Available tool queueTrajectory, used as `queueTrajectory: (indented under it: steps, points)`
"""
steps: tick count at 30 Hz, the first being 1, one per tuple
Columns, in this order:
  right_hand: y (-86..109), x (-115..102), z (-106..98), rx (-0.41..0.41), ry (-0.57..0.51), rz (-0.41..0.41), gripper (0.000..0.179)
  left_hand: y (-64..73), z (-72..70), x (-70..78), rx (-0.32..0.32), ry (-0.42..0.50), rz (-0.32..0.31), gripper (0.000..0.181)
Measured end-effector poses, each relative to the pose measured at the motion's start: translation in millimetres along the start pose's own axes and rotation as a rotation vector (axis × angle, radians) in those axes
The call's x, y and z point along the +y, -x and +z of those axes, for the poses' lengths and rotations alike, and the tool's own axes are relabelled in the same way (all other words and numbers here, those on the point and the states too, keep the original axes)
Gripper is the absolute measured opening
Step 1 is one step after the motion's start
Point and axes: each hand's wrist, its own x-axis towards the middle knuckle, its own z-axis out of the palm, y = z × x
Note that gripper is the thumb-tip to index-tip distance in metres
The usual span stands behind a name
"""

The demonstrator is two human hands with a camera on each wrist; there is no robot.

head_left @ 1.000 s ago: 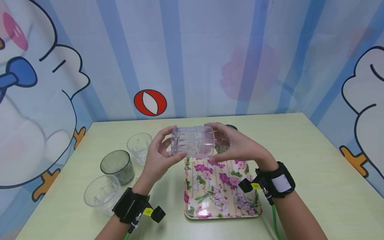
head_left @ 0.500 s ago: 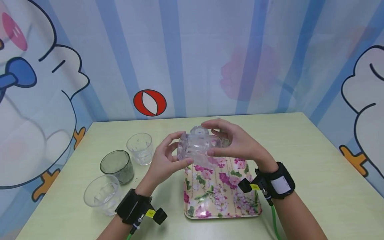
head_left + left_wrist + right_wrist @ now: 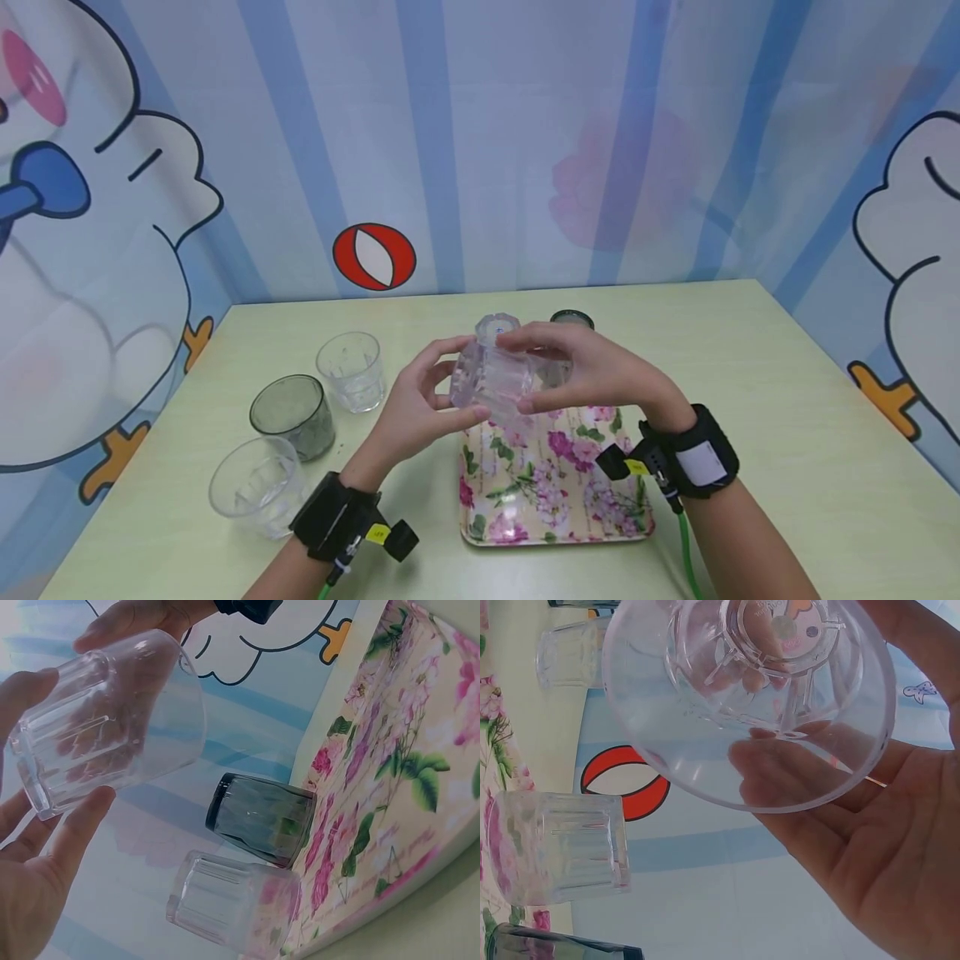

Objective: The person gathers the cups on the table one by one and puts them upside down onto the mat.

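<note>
A clear glass tumbler point(image 3: 498, 383) is held tilted in the air over the floral tray point(image 3: 555, 500), its base to the left and its mouth to the right and downward. My left hand point(image 3: 431, 400) grips it round the base, thumb below and fingers above. My right hand point(image 3: 592, 367) holds it near the rim, its fingers showing through the wall in the right wrist view. Behind the hands, a clear tumbler point(image 3: 232, 900) and a dark grey glass point(image 3: 262, 817) stand upside down on the tray; the hands partly hide them in the head view.
Left of the tray, a clear glass point(image 3: 351, 375), a smoky grey glass point(image 3: 292, 417) and another clear glass point(image 3: 257, 487) stand mouth up on the pale table point(image 3: 750, 417). A printed curtain point(image 3: 495, 167) hangs behind the table.
The held tumbler has gone from level to tilted, its mouth dipping, and shifted slightly lower. My left hand moved a little right; my right hand lifted its fingers, then lowered them again at the tumbler.
</note>
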Motion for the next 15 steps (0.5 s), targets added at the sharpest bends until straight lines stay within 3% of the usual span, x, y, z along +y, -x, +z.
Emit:
queueTrajectory:
  steps: [7, 15]
  points:
    - [-1.1, 2.2, 1.0, -0.018, -0.002, -0.006, 0.064, -0.2, -1.6, -0.8, -0.014, -0.041, -0.008, 0.073]
    - [-2.0, -0.1, 3.9, 0.048, 0.010, -0.034, 0.061, -0.2, -5.4, 2.6, -0.033, -0.080, 0.027, 0.075]
